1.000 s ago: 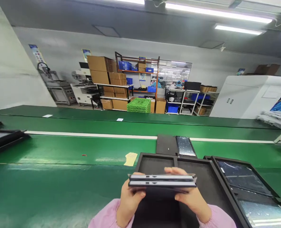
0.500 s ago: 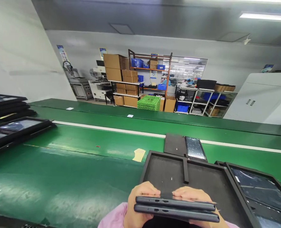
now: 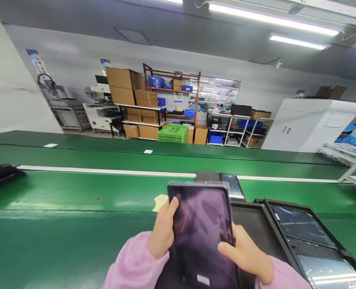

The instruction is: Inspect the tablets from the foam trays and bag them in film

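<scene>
A dark-screened tablet, a small white label near its lower end, faces me upright in both hands. My left hand grips its left edge, thumb on the upper corner of the screen. My right hand holds the right edge, thumb lying over the glass. Whether a second tablet sits behind it is hidden. Beneath and behind it lies a black divided tray, partly covered by the tablet. Beyond that tray, a smaller tablet lies on the green bench.
To the right, another black tray carries tablets. A yellow paper note lies on the green bench left of my hands. More black trays sit at the far left. A person in blue is at the far right.
The stacked pair of tablets, seen edge-on before, has been tilted up so one screen faces me. My hands have shifted onto its side edges. The view has swung right.
</scene>
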{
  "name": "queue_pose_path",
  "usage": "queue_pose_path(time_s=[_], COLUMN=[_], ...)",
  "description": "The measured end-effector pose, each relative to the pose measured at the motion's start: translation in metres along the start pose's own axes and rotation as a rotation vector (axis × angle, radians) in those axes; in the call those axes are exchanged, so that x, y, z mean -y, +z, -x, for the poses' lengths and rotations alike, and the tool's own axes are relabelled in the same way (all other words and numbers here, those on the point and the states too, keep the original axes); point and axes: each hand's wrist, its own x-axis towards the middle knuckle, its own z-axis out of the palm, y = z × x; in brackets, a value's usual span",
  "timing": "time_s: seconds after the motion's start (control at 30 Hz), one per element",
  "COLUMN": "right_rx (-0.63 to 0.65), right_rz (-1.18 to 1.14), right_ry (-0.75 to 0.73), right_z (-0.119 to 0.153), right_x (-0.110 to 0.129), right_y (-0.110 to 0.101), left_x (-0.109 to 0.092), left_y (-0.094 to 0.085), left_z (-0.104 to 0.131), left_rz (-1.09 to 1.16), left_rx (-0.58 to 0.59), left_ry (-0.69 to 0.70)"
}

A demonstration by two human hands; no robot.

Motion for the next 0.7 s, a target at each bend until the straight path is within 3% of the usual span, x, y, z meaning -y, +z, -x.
queue_pose_path(time_s=[0.1,0.2,0.3,0.37,0.47,0.6,0.7], right_rx=[-0.019,-0.034,0.012,0.023,-0.103,-0.255,-0.228], right_rz=[0.074,0.195,0.166,0.061,-0.099,-0.379,-0.489], right_ry=[-0.012,0.156,0.306,0.343,0.279,0.240,0.248], right_z=[-0.008,-0.019,-0.029,-0.039,-0.062,-0.098,-0.113], right_x=[0.029,0.033,0.012,-0.004,-0.019,-0.023,-0.021], right_y=[0.001,0.010,0.021,0.026,0.026,0.019,0.013], left_x=[0.025,0.063,0.079,0.073,0.054,0.034,0.027], left_y=[0.027,0.037,0.039,0.042,0.047,0.051,0.051], left_z=[-0.007,-0.010,-0.017,-0.023,-0.032,-0.042,-0.046], left_rz=[-0.100,-0.232,-0.253,-0.240,-0.206,-0.251,-0.260], left_rx=[0.006,0.008,0.028,0.106,0.171,0.213,0.224], left_ry=[-0.163,-0.070,0.041,0.119,0.180,0.121,0.082])
